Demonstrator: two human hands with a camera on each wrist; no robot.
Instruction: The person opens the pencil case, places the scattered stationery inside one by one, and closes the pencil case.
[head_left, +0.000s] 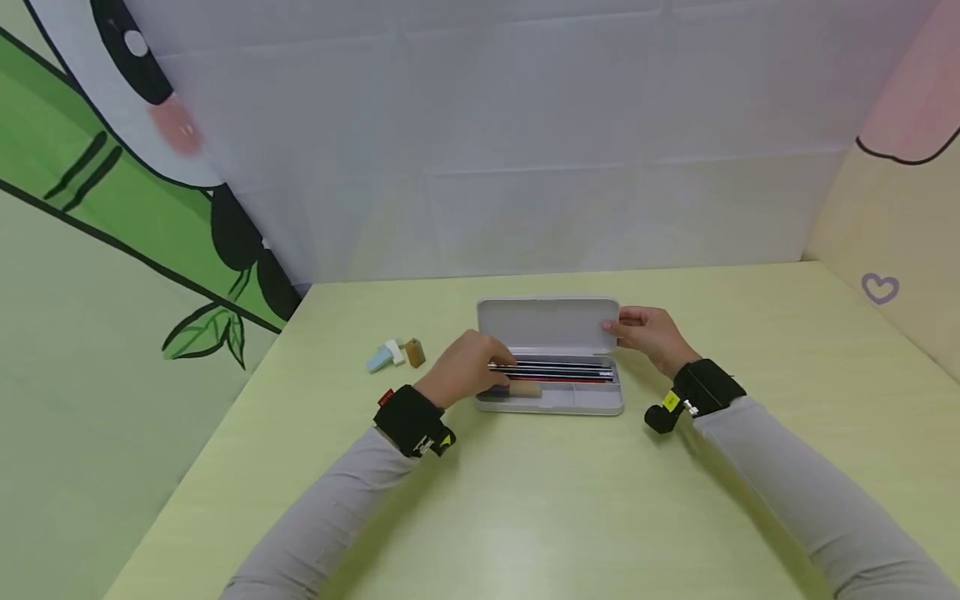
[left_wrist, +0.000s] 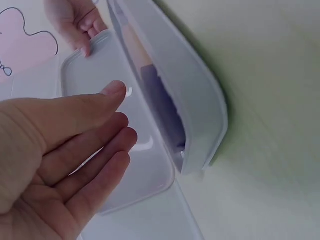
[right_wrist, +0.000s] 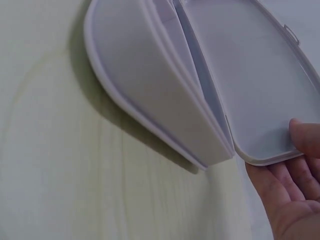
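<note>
A pale grey-white pencil case (head_left: 577, 409) lies with its lid (head_left: 540, 323) raised at the back. Several dark pencils (head_left: 558, 367) and a red one lie lengthwise inside, with a beige and dark grey piece (head_left: 525, 389) in front of them. My left hand (head_left: 471, 367) is over the case's left end; in the left wrist view its fingers are loosely bent and nothing is between thumb and fingers. With thumb inside and fingers behind, my right hand (head_left: 651, 336) pinches the lid's right edge, also seen in the right wrist view (right_wrist: 295, 190).
Left of the case, a light blue block (head_left: 379, 359), a white piece (head_left: 394, 351) and a brown block (head_left: 414, 352) sit close together on the pale yellow table (head_left: 540, 500). A white sheet (head_left: 525, 167) stands behind the table, and a decorated wall (head_left: 885, 250) is at right.
</note>
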